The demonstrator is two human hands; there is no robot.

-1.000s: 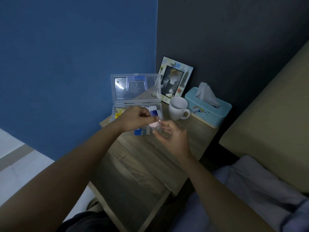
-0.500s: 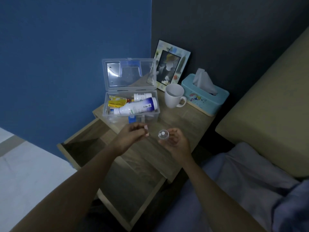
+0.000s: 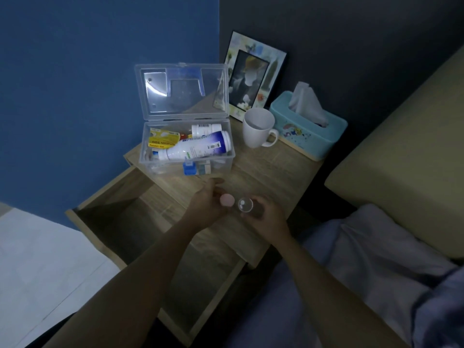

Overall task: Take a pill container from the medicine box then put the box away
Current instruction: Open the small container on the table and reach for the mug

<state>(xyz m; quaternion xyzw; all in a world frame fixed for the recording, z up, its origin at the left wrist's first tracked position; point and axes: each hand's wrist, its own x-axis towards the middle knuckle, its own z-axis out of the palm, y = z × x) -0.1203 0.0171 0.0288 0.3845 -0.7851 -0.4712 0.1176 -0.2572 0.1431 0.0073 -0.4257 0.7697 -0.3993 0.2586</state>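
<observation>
The clear plastic medicine box [image 3: 229, 156] stands on the bedside table with its lid [image 3: 182, 90] raised; inside lie a white bottle [image 3: 198, 148], a yellow packet [image 3: 162, 141] and other small items. In front of the box, my right hand [image 3: 266, 217] holds a small clear round pill container [image 3: 245, 204] with white pills visible inside. My left hand [image 3: 207, 204] pinches its pink cap [image 3: 227, 199] just left of the container, the two apart by a small gap.
The wooden bedside table [image 3: 263, 174] has an open drawer [image 3: 140, 222] below my left arm. A white mug [image 3: 258, 128], a teal tissue box [image 3: 308, 126] and a picture frame [image 3: 253, 74] stand behind. A bed [image 3: 401, 159] is to the right.
Both hands drew back from the box toward me with the container. The pink cap came off in my left hand, and the container's open top now faces up.
</observation>
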